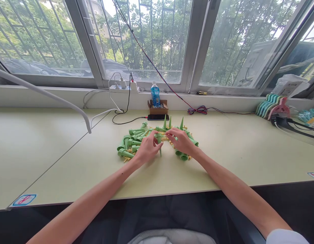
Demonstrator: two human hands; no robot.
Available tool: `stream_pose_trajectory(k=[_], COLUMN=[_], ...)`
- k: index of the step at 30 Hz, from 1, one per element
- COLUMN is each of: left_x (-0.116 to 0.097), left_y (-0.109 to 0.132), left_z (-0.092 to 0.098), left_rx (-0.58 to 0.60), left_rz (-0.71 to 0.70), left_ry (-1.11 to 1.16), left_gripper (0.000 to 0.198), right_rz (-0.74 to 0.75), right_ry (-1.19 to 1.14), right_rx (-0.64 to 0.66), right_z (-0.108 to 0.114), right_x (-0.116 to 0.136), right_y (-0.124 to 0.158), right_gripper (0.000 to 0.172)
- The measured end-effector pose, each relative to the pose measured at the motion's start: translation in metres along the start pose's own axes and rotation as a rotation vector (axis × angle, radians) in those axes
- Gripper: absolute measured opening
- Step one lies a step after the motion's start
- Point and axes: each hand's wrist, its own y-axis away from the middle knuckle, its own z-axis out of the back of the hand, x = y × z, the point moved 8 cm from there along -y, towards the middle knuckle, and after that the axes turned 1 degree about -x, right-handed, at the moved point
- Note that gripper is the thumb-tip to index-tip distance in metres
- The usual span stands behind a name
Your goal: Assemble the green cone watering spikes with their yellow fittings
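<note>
Near the middle of the table, my left hand (150, 146) is closed around a green plastic spike (159, 144), its tip pointing down toward me. Just to its right is my right hand (179, 139), thumb and fingers pinched together beside the spike's top; whatever is between them is too small to make out. Left of my left hand lies a heap of green spikes (136, 135) mixed with small yellow pieces (126, 158). More green spikes (184, 156) lie around my right hand. Behind my hands, a few spikes (181, 123) stand with tips up.
A phone (157, 117) on a cable lies behind the heap, before a small cardboard box (158, 110) and a blue bottle (155, 95). Coiled wire (197, 110) lies right of them. Colored hangers (271, 106) and a black headset (294, 127) are at the right. A white tube (57, 96) crosses the left.
</note>
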Motion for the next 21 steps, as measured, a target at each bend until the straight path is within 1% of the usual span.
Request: stream_pose_trajectory(k=[7, 15, 21], left_x=[-0.0013, -0.002, -0.0045], left_y=[0.0009, 0.0005, 0.0013], left_z=[0.0045, 0.0041, 0.0029], left_rx=[-0.039, -0.037, -0.033], left_rz=[0.009, 0.007, -0.022], left_ry=[0.009, 0.038, 0.047], left_gripper=[0.041, 0.041, 0.04], right_rz=[-0.012, -0.016, -0.031], right_ry=[-0.008, 0.001, -0.029], right_rx=[-0.016, -0.036, -0.014], right_z=[0.0008, 0.0027, 0.0015], right_x=[-0.0014, -0.0024, -0.0003], right_y=[0.0, -0.0004, 0.0001], right_gripper=[0.015, 0.013, 0.014])
